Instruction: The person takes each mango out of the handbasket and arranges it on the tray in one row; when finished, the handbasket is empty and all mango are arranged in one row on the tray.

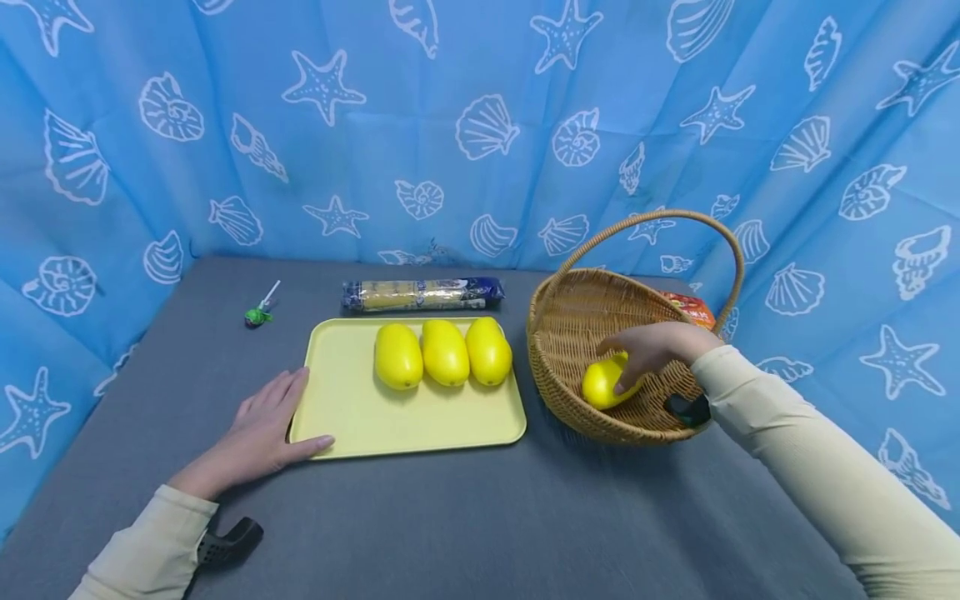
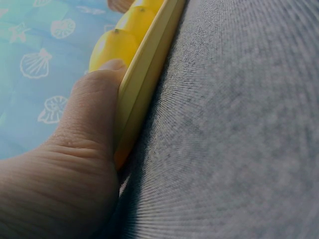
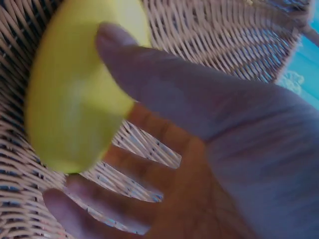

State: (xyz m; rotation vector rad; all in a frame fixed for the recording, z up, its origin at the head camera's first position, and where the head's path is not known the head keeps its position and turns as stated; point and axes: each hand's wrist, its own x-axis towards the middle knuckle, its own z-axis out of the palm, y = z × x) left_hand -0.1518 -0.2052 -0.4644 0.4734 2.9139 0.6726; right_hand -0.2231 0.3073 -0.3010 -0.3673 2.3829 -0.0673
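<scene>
A pale yellow tray (image 1: 345, 417) lies on the table with three smooth, oblong yellow fruits (image 1: 446, 353) in a row on it. My left hand (image 1: 251, 433) rests at the tray's near left corner, fingers stretched along its left side. Its thumb (image 2: 97, 102) lies across the near rim. Inside the wicker basket (image 1: 558, 333) on the right, my right hand (image 1: 656, 346) holds another oblong yellow fruit (image 3: 75, 94). The thumb (image 3: 144, 69) presses on top of that fruit, with some fingers behind it and others spread beside its end.
Behind the tray lies a long package (image 1: 423, 294) in clear and dark blue wrap. A green lollipop (image 1: 258, 316) with a white stick is at the far left. The basket's tall handle (image 1: 652, 215) arches over it. A red packet (image 1: 688, 308) shows behind the basket. A blue curtain (image 1: 420, 142) surrounds the table.
</scene>
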